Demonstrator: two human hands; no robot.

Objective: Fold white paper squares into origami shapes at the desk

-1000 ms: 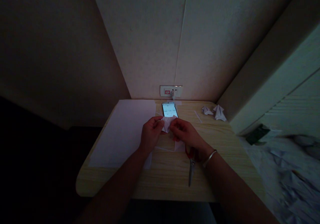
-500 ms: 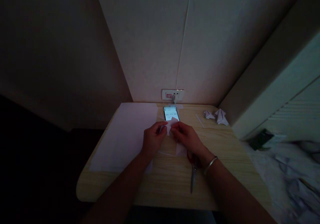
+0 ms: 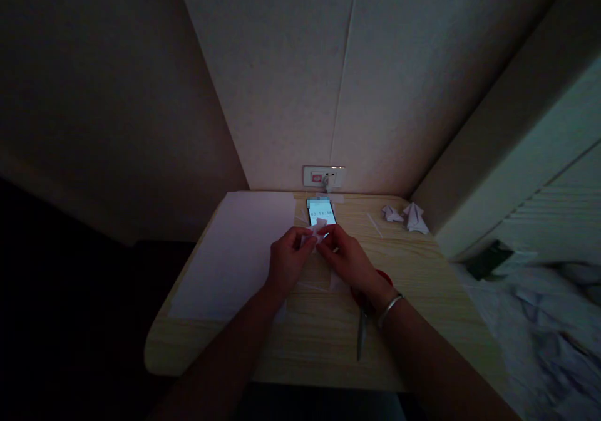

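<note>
Between my two hands is a small piece of folded white paper (image 3: 319, 227), held up over the near end of a lit phone (image 3: 320, 209). My left hand (image 3: 288, 255) pinches its left side between thumb and fingers. On the other side, my right hand (image 3: 346, 255) grips the paper with thumb and forefinger. Scissors (image 3: 361, 333) with red handles lie partly under my right wrist, blades toward me. Much of the folded paper is covered by my fingers, so its exact shape is hard to tell.
A stack of white paper sheets (image 3: 235, 252) covers the left of the wooden table (image 3: 323, 358). Two folded paper figures (image 3: 415, 218) stand at the back right, near a thin paper strip (image 3: 374, 225). A wall socket (image 3: 323, 176) with a plug sits behind the phone.
My right hand has shifted slightly left, closer to my left fingers, and the folded paper has turned a little. More of the scissors' red handle shows now.
</note>
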